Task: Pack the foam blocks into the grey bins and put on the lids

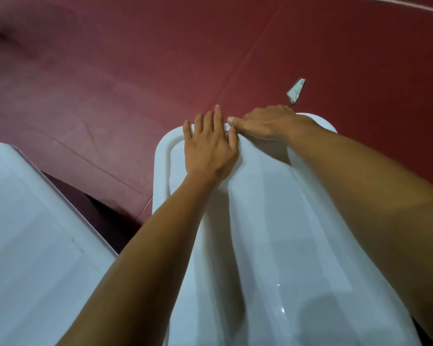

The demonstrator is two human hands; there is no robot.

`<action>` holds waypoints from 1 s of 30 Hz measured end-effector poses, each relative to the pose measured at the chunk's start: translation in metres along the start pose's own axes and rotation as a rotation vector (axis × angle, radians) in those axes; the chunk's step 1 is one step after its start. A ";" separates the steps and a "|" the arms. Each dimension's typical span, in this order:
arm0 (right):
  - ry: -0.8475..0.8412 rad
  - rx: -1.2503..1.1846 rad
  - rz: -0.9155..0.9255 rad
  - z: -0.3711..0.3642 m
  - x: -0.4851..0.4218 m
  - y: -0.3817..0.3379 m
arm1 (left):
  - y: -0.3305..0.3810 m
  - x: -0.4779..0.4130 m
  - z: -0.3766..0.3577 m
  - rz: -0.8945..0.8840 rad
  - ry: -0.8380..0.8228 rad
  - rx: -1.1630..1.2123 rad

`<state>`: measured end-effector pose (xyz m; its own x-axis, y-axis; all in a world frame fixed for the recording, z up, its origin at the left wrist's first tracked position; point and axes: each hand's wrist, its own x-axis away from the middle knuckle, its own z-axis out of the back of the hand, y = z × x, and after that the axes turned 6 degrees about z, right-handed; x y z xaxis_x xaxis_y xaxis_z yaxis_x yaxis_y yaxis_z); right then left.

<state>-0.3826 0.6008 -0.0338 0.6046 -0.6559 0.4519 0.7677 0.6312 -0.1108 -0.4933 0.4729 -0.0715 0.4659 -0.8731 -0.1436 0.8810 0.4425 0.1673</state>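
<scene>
Two white lids in view: my left hand (208, 148) lies flat, fingers spread, on the far end of the middle lid (268, 233); my right hand (268, 122) curls over its far edge, grip seemingly holding it. Second lid (30, 233) lies left. No readable writing.
</scene>
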 end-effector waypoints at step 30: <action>0.884 -0.126 0.214 -0.050 0.031 -0.010 | 0.004 0.009 0.009 -0.047 -0.106 -0.040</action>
<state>-0.3609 0.5533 -0.0624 0.6393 -0.6409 -0.4249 0.6067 0.7599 -0.2335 -0.4864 0.4648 -0.0634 0.4147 -0.9088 -0.0461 0.9052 0.4069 0.1230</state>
